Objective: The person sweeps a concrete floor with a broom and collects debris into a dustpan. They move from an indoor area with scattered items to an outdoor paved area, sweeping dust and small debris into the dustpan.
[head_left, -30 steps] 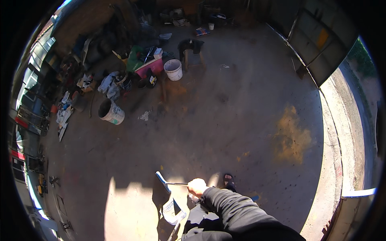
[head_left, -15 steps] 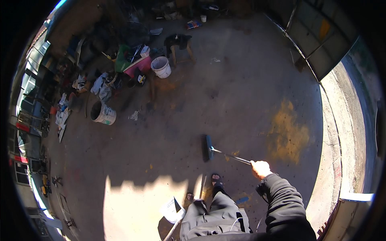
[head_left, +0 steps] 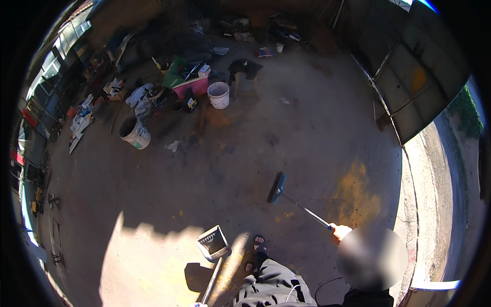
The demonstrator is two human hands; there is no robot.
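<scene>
My right hand [head_left: 339, 233] is closed round the handle of a broom [head_left: 277, 188], right of my legs. The broom's dark bristled head, with a blue back, is at the floor ahead of my feet, tilted. At the lower edge, a sliver of my left hand [head_left: 198, 304] shows at the handle of a long-handled dustpan [head_left: 215, 241]. This pan hangs over the sunlit floor, its shadow apart from it, with its mouth facing forward. A round blur hides much of my right forearm.
Two white buckets [head_left: 136, 132] [head_left: 218, 95], a pink tub [head_left: 189, 88] and a stool with dark cloth [head_left: 246, 77] stand beyond, amid clutter at left. Yellowish dust [head_left: 358, 192] covers floor at right. A large metal door [head_left: 409, 84] stands at far right.
The broom head has moved slightly right and turned. The dustpan has come forward and swung round, so its open inside now shows. My view has shifted and my feet have moved.
</scene>
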